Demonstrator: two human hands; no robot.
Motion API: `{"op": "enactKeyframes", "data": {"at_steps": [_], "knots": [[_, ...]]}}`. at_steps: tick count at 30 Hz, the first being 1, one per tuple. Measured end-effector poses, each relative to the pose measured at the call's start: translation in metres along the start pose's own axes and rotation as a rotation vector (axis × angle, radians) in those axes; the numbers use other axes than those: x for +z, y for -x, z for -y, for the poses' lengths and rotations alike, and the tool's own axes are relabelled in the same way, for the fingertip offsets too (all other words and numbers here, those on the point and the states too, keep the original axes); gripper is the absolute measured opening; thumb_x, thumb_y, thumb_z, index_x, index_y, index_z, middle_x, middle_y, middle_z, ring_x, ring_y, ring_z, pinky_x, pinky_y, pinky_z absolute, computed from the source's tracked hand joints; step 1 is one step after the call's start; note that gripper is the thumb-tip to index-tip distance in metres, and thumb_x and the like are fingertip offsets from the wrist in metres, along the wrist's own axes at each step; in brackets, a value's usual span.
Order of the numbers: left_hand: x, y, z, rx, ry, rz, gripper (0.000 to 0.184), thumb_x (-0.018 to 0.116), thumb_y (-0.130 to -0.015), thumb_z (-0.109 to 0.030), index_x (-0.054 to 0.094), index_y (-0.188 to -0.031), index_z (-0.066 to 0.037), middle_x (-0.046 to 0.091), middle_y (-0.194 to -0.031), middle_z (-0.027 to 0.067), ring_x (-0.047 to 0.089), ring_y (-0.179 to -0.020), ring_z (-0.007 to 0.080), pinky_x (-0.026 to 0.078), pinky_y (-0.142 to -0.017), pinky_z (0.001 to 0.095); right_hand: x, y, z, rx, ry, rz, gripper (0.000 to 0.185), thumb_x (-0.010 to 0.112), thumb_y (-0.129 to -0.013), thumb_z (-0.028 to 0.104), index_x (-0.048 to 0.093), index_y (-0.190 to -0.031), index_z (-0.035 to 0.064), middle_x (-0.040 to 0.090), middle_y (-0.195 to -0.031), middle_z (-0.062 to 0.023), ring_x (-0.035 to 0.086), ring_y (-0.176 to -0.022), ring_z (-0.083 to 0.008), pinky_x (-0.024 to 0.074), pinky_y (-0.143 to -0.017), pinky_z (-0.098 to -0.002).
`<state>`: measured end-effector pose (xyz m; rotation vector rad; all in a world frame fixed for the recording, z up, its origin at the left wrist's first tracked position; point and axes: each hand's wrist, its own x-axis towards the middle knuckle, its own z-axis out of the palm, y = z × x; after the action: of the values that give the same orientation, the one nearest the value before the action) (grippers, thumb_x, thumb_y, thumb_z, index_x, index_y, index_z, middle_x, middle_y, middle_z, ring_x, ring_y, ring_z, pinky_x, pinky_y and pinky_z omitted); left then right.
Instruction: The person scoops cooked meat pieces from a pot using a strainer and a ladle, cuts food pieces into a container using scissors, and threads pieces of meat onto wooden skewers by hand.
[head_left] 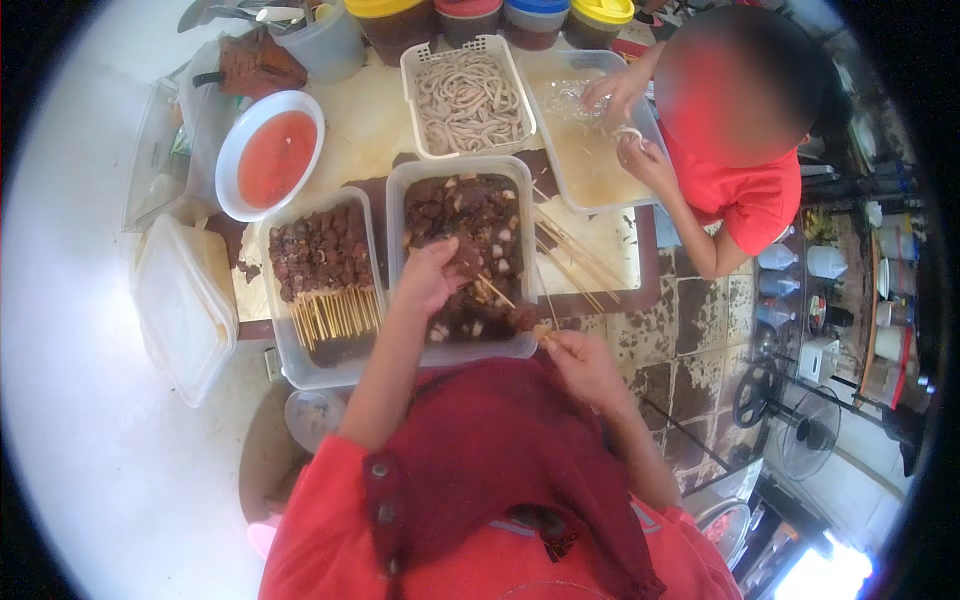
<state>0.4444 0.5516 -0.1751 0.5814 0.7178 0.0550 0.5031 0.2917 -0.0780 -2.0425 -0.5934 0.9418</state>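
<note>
My left hand (432,278) is closed on a piece of dark meat above the tub of marinated meat (395,200). At that tub's lower right corner my right hand (580,362) pinches a thin skewer (549,312), with dark meat beside its fingertips. Pale chunks lie among the dark meat in the sauce. To the left, a second tub (372,240) holds rows of finished meat skewers (325,250), their bare stick ends toward me. Loose bamboo sticks (578,262) lie on a pale board right of the meat tub.
A co-worker in red (770,215) handles pale strips over a tub of cloudy liquid (590,180) at the right. Behind stand a white basket of pale strips (468,100) and lidded containers (392,30). A bowl of red liquid (275,158) and a translucent lid (180,310) are left.
</note>
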Motion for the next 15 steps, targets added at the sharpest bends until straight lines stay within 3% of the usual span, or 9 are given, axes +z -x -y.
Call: {"op": "enactKeyframes", "data": {"at_steps": [4, 15], "knots": [[0.009, 0.005, 0.006, 0.041, 0.04, -0.021, 0.021, 0.048, -0.091, -0.013, 0.054, -0.103, 0.004, 0.062, -0.097, 0.0158, 0.061, -0.087, 0.0261, 0.051, -0.081, 0.038, -0.003, -0.002, -0.003, -0.039, -0.007, -0.015, 0.022, 0.053, -0.086, 0.021, 0.062, -0.092, 0.0018, 0.057, -0.072, -0.0196, 0.058, -0.064, -0.0312, 0.0456, -0.061, -0.0347], [0.013, 0.008, 0.008, 0.038, -0.056, -0.075, 0.021, 0.048, -0.091, -0.012, 0.051, -0.106, 0.002, 0.061, -0.099, 0.0146, 0.063, -0.085, 0.026, 0.055, -0.073, 0.0374, -0.007, 0.0, 0.001, -0.005, -0.067, 0.035, 0.021, 0.054, -0.087, 0.019, 0.06, -0.091, -0.0005, 0.057, -0.071, -0.0203, 0.058, -0.063, -0.028, 0.0452, -0.061, -0.0335]]}}
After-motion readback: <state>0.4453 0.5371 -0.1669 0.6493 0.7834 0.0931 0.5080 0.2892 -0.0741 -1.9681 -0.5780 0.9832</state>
